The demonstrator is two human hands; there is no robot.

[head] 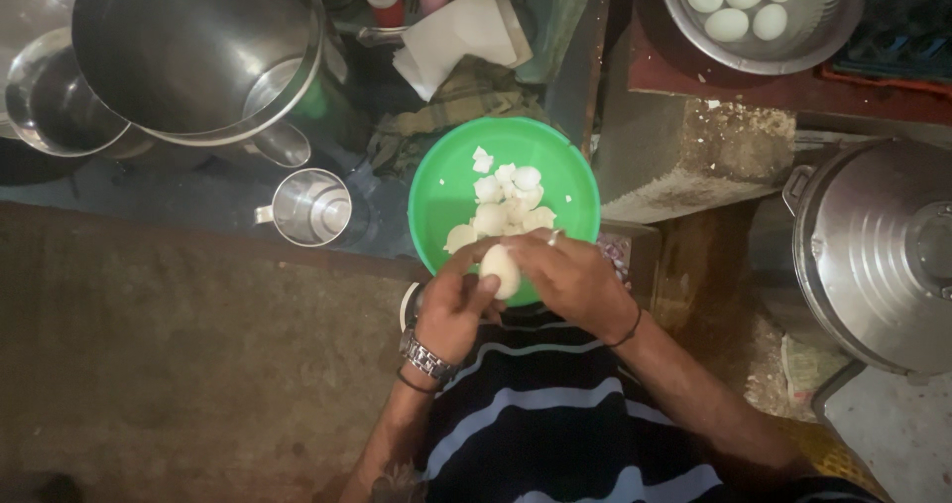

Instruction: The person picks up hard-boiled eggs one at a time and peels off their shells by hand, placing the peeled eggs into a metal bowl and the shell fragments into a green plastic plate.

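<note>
A white boiled egg is held between both my hands over the near rim of a green bowl. My left hand, with a metal watch on its wrist, grips the egg from the left and below. My right hand, with a ring and a dark wrist band, covers the egg from the right, fingers on its top. Several pieces of white eggshell lie inside the green bowl.
A steel bowl at the top right holds several white eggs. A large steel pot, a smaller pot and a steel mug stand at the left. A lidded steel vessel stands at the right. Bottles and paper lie at the back.
</note>
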